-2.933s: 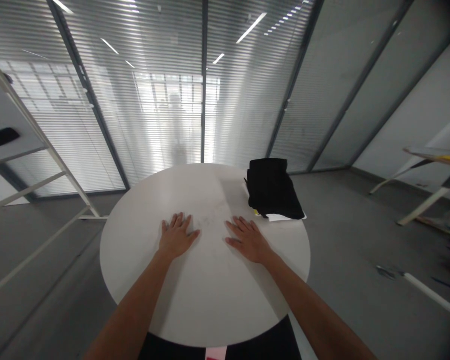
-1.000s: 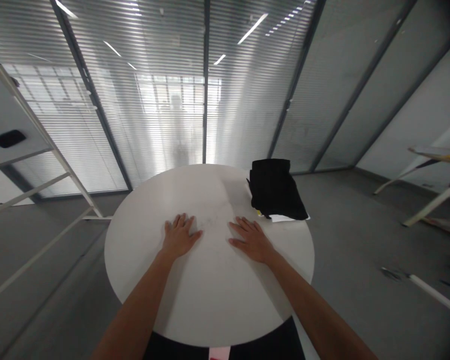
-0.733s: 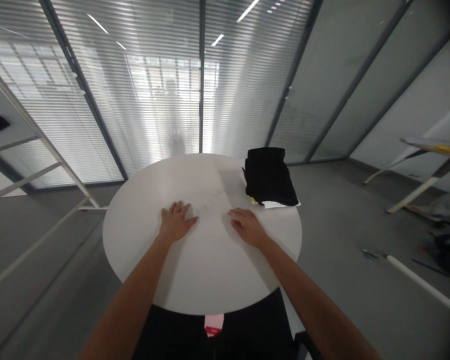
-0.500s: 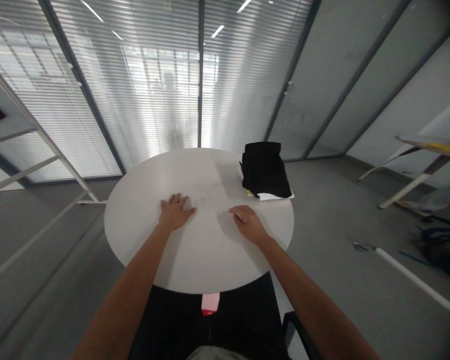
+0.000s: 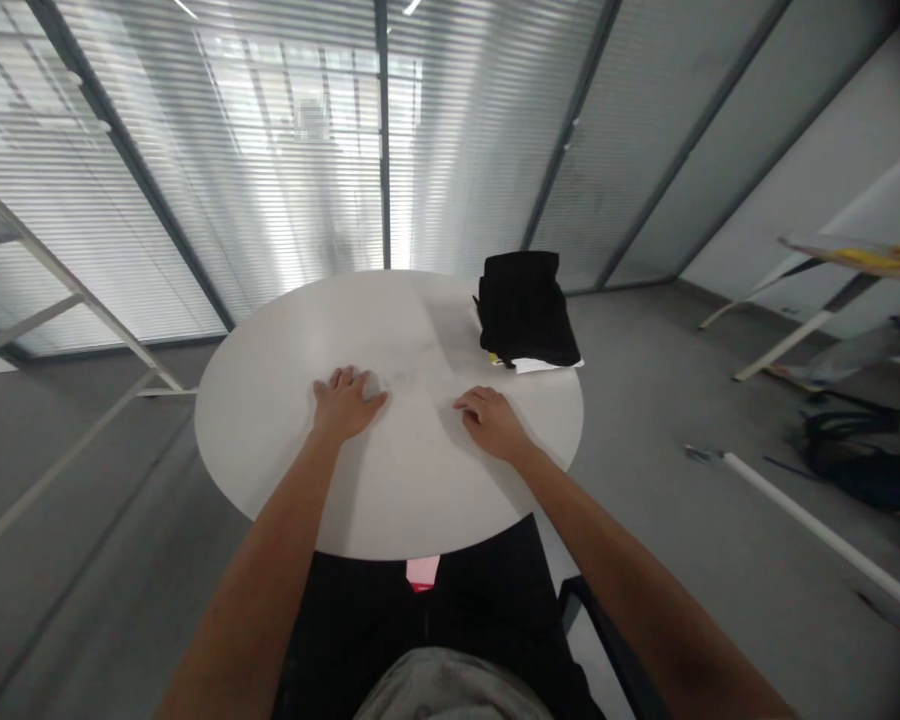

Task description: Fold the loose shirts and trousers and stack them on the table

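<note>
cloth, blk & folded, lies by far r. edge of surface. rel. position: beyond & to the r. of r. hand; that hand is the nearer one, not touching it. long axis: approx. fore-aft, near end skewed slightly r. wht. sheet shows under near edge.

l. hand: laid on surface, fingers spread apart, nothing held. r. hand: fingers half-curled & side by side, thumb slightly apart, nothing visible in the gap; fingertip contact w/ surface: can't tell from where i stand.

surface: round, wht., faint smudges betw. hands. room: slatted blinds behind, wht. frame at l., 2nd table w/ yellow items at r., wht. pole on grey floor.
</note>
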`<state>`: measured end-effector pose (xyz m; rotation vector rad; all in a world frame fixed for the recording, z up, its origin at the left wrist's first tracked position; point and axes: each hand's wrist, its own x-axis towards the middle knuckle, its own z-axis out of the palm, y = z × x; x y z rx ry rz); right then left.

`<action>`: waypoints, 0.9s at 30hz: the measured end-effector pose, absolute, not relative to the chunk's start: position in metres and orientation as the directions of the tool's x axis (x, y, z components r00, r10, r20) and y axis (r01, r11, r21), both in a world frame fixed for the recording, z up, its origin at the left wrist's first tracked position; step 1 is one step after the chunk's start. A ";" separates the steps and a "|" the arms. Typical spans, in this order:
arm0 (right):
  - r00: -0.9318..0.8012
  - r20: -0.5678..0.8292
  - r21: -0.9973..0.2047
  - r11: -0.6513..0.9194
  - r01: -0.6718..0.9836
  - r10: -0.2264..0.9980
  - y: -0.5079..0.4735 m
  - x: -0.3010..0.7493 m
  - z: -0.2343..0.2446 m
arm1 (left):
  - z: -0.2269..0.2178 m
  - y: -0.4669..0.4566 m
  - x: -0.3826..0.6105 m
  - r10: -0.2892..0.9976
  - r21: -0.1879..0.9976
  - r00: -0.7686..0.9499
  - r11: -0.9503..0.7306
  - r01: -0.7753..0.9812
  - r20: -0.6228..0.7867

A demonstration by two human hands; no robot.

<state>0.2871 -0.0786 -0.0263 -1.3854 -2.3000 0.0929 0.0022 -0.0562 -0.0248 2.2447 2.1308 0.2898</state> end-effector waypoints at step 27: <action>-0.367 0.348 -0.248 0.462 0.851 0.863 -0.075 0.282 -0.023 | -0.031 -0.051 -0.002 0.988 0.127 0.063 -0.082 0.989 0.143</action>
